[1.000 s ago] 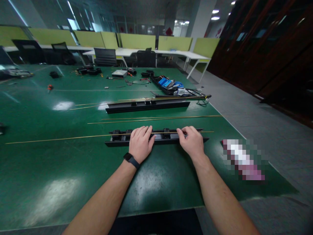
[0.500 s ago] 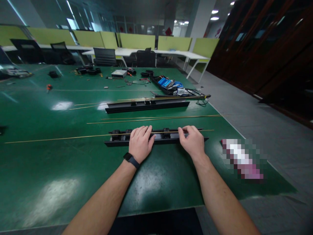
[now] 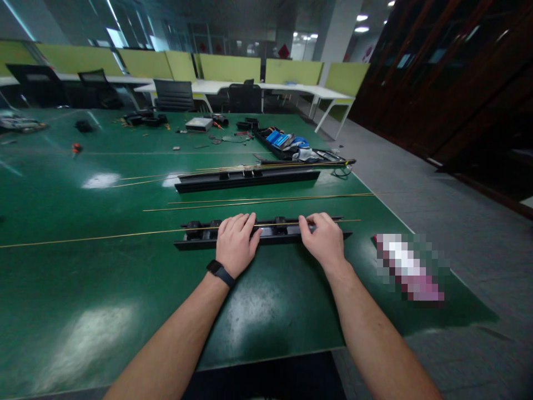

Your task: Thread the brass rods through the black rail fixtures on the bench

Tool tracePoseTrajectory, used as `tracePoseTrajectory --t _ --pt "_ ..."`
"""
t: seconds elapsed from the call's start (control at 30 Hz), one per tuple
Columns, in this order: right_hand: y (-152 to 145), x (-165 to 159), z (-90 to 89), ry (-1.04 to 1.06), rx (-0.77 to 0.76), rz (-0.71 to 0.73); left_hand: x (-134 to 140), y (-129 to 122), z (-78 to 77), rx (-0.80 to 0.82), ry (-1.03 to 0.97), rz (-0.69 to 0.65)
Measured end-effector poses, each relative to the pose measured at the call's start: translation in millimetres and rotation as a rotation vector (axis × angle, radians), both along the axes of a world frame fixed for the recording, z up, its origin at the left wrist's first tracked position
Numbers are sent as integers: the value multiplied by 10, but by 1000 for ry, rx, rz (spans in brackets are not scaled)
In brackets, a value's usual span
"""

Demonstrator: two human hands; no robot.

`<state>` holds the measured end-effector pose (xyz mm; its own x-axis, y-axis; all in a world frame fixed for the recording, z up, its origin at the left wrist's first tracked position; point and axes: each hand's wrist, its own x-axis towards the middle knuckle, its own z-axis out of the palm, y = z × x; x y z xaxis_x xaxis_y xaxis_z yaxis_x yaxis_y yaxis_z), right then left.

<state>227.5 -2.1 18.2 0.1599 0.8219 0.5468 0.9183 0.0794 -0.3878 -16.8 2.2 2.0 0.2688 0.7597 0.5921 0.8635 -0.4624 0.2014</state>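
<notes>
In front of me a black channel-shaped rail lies lengthwise on the green table, with black blocks seated inside it. A long, thin brass-coloured rod runs along the top of the rail and reaches far out to the left. Across the rail's middle rests my left hand, fingers stretched over the far side and thumb apart; what lies beneath the palm is hidden. My right hand is closed near the right end, thumb and fingers pinched around the rod, with the fingertips partly hidden.
Farther back lie two loose rods and a second black rail with more rods on it. A tray with blue items stands behind. A pixelated object lies near the table's right edge. Small parts and an orange-and-black item are scattered beyond.
The whole view has shifted slightly, so everything sits a little farther left. Both hands keep the same places on the rail and rod.
</notes>
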Motion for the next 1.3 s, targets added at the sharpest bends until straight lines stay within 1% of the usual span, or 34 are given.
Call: tracePoseTrajectory --t 0.23,0.53,0.93,1.3 --pt "2 4 -5 14 -7 12 2 12 -17 1 0 -2" --pt "17 35 -5 11 -40 10 -2 -2 10 12 4 -8" --pt "26 75 4 16 -50 -45 -11 4 -6 7 6 -14" --pt "-9 2 15 16 -12 27 3 2 -6 12 -5 -9"
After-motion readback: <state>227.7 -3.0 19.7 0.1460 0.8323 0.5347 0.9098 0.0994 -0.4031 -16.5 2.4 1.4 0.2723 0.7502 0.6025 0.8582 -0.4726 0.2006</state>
